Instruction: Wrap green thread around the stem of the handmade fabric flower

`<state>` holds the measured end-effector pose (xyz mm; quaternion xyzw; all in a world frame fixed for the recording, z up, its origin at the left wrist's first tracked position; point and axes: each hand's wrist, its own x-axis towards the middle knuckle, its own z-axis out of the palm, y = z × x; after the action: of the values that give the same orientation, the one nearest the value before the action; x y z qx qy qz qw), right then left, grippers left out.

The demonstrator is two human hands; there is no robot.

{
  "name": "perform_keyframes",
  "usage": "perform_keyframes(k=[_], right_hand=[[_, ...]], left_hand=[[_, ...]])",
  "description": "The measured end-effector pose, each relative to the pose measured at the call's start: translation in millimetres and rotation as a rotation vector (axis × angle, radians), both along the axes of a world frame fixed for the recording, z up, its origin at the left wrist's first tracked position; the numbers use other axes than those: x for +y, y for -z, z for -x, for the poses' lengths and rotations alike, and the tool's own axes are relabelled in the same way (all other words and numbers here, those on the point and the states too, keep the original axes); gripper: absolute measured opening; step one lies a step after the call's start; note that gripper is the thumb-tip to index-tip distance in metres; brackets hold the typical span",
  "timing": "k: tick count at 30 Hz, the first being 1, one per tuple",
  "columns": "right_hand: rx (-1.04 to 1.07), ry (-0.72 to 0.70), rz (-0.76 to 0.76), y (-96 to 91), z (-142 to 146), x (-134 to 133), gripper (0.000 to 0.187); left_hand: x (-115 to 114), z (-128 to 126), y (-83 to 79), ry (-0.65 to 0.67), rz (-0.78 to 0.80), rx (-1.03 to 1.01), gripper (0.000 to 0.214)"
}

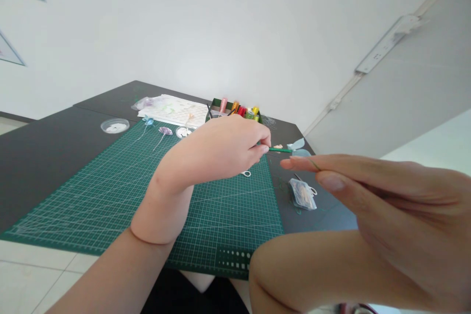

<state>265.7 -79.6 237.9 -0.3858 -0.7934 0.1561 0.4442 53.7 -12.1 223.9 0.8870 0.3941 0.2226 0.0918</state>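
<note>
Head view: the left hand (235,147) is curled above the mat (110,191), tips drawn together, gripping a green rod (281,150); the rod juts rightward past the thumb, a hold that seems meant to leave that end free; the end overlaps pale blue petals (296,144), though whether they join it I cannot tell.

The right hand (397,196) is nearer the camera, fingers nearly straight and stacked, thumb pressed to the forefinger with hardly any gap; it pinches a thin green strand (314,164), a light hold that probably suits something so fine; whether the strand runs on to the rod is too faint to tell.

Under the left hand's lower edge a white handle (246,173) shows on the mat, which probably guards the black table (44,144); off the mat to the right, a clear box (304,203) sits near the right fingertips, handy for that side, I judge.

Farther out, a blue flower (147,120) and a purple flower (165,131) lie apart, perhaps so the petals stay uncrushed; a dish (106,123) stands left of them; behind are a white sheet (172,103) and a green tray (217,102) of spools (223,105), likely gathered there to stop them rolling.
</note>
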Motion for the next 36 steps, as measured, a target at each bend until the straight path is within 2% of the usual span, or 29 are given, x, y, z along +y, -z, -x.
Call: perform_keyframes(k=[3, 10, 24, 30, 36], right_hand=[[0.009, 0.029, -0.015, 0.4, 1, 1, 0.031], [0.122, 0.267, -0.137, 4.9, 5, 8, 0.021], [0.207, 0.234, -0.121, 10.3, 3, 31, 0.017], [0.232, 0.099, -0.100, 9.4, -5, 26, 0.020], [0.108, -0.165, -0.159, 5.5, -16, 20, 0.031]], left_hand=[[0, 1, -0.5, 0.025, 0.017, -0.006, 0.022], [0, 2, 2.3, 0.095, -0.009, -0.046, 0.015], [-6, 1, -1.1, 0.096, -0.004, 0.015, 0.012], [-6, 3, -1.5, 0.099, 0.015, 0.019, 0.020], [-8, 3, -2.2, 0.091, 0.010, 0.032, 0.021]])
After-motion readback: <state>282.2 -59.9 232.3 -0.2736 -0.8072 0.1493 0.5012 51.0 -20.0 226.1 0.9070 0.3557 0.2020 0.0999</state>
